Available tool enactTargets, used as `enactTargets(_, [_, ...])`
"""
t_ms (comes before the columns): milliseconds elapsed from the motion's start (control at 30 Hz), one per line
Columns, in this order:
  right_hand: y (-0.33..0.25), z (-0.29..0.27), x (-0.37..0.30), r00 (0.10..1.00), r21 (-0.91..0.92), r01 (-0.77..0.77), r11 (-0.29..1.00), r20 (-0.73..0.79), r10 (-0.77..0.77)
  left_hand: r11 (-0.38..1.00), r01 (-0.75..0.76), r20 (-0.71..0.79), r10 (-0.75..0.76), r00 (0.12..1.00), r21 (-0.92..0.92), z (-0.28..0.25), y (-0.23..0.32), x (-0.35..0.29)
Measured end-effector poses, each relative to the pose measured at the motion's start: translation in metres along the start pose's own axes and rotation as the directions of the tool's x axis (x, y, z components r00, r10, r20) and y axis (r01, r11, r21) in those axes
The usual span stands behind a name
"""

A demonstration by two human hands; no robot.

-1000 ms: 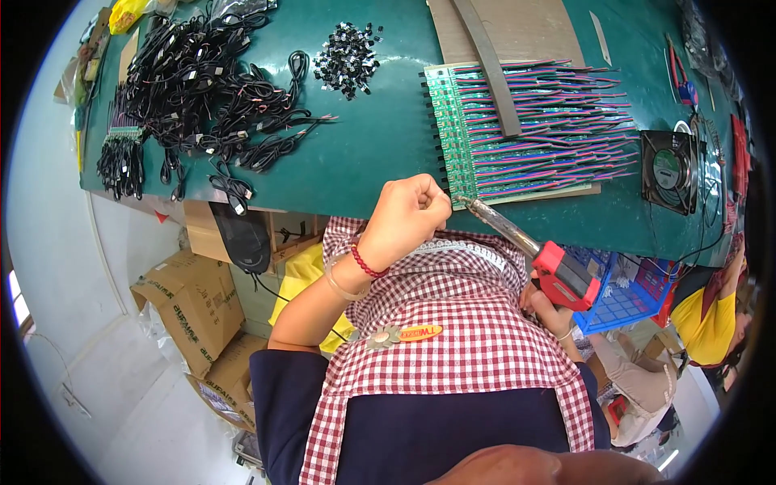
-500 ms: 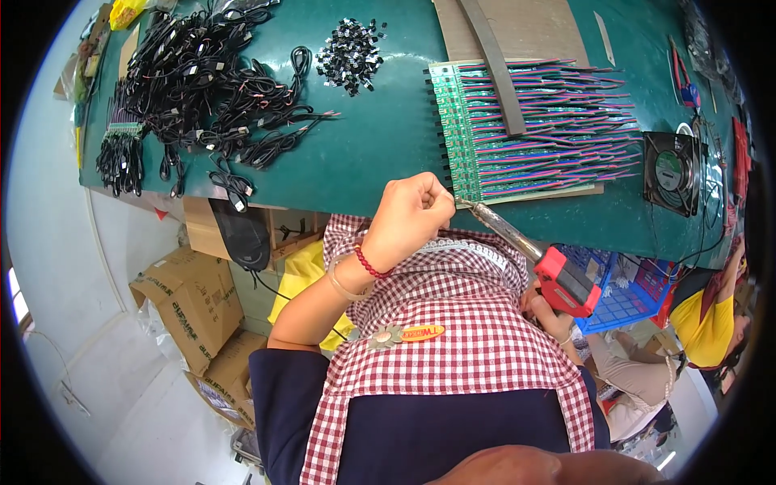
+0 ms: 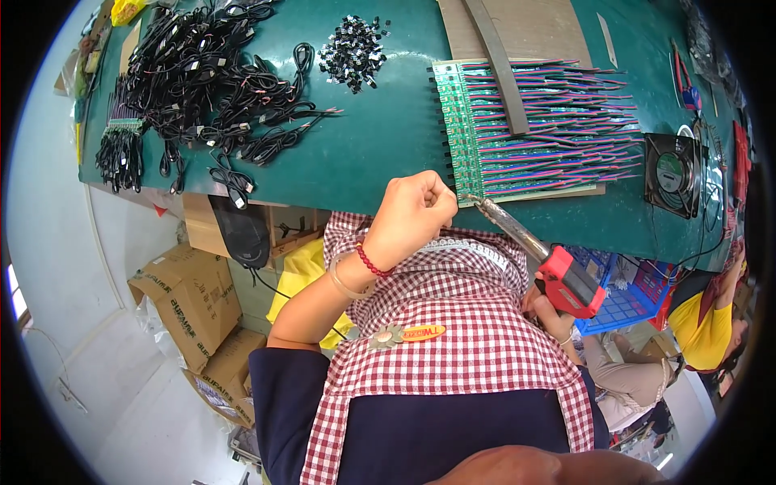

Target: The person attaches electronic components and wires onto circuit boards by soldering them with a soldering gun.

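My left hand (image 3: 419, 212) is closed in a pinch at the near left corner of a green circuit board panel (image 3: 458, 129); whatever its fingertips hold is hidden. My right hand (image 3: 552, 317) grips a red and black soldering gun (image 3: 572, 283) from below. The gun's long metal barrel slants up and left, its tip close to the panel's near corner and a little right of my left fingertips. Rows of black, red and blue wires (image 3: 558, 137) run rightward from the panel. Small black parts line the panel's left edge. A grey bar (image 3: 503, 73) lies across the wires.
A heap of black cables (image 3: 194, 81) covers the table's left side. Small black connectors (image 3: 353, 52) lie piled at the back middle. A black fan (image 3: 672, 174) stands right, with pliers (image 3: 687, 85) behind. Below the table edge are a blue crate (image 3: 626, 303), cardboard boxes (image 3: 190, 303) and another person (image 3: 703, 331).
The soldering gun has shifted slightly right, its tip drawing away from my left fingertips. My left hand stays closed in nearly the same spot.
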State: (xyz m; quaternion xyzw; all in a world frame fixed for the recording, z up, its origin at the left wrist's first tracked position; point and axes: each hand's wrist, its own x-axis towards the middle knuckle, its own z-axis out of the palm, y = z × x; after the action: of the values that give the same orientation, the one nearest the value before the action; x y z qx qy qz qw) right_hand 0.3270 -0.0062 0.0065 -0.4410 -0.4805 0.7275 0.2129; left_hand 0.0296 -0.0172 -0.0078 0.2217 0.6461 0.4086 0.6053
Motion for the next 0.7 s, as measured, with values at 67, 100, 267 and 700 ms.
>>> enactTargets(67, [-0.0013,0.001,0.0027,1.0,0.0,0.016,1.0,0.006,-0.016,1.0,0.001,0.001,-0.001,1.0,0.003,-0.0002,-0.0004,0.0001])
enactTargets(100, [-0.0016,0.0011,0.0035,0.999,0.0,0.032,0.999,0.013,-0.032,1.0,0.001,0.0,-0.001,1.0,0.006,-0.0002,-0.0004,0.0002])
enactTargets(267, [-0.0006,0.0002,0.0035,0.999,-0.011,0.028,1.0,0.023,-0.028,1.0,0.009,0.002,-0.009,1.0,0.01,-0.0005,0.0015,-0.0001])
enactTargets(700, [-0.0006,-0.0008,0.0001,1.0,-0.099,-0.013,0.995,0.006,0.014,1.0,-0.002,-0.001,0.002,1.0,0.013,-0.0001,0.0011,-0.0001])
